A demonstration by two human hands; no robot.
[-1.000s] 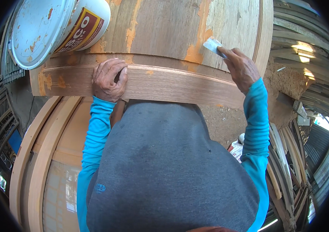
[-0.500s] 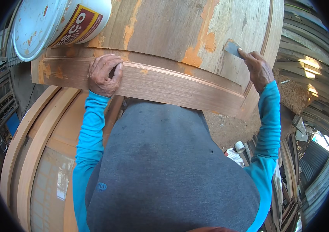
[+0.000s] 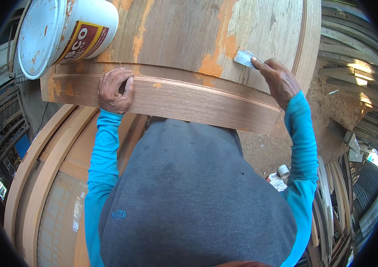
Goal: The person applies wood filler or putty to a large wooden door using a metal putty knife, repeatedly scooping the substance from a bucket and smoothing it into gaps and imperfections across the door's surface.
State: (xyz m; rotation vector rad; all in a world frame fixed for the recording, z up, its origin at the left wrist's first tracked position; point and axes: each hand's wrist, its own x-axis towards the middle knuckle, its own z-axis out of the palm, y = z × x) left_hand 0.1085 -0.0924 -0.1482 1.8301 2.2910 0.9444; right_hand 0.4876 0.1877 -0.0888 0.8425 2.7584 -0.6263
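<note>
A wooden panel door (image 3: pixel 198 100) lies in front of me, streaked with orange filler (image 3: pixel 211 64). My right hand (image 3: pixel 280 82) is closed round a putty knife (image 3: pixel 244 58). The knife's flat blade, smeared with pale residue, is over the door's panel, just right of the orange patch; I cannot tell whether it touches the wood. On the near rail, toward the left, my left hand (image 3: pixel 115 91) has its fingers curled over the wood, with a dark gap between thumb and fingers. Its palm is hidden.
A white filler bucket (image 3: pixel 89 33) lies tipped at the door's far left corner. More framed wooden pieces (image 3: pixel 49 178) stand at the left. Stacked timber (image 3: pixel 353 71) lines the right side, and a small pale cup (image 3: pixel 283 170) lies low beside my right arm.
My right hand has moved left with the putty knife, bringing its blade close to the orange filler. The left hand stays on the near rail. The whole view has shifted slightly.
</note>
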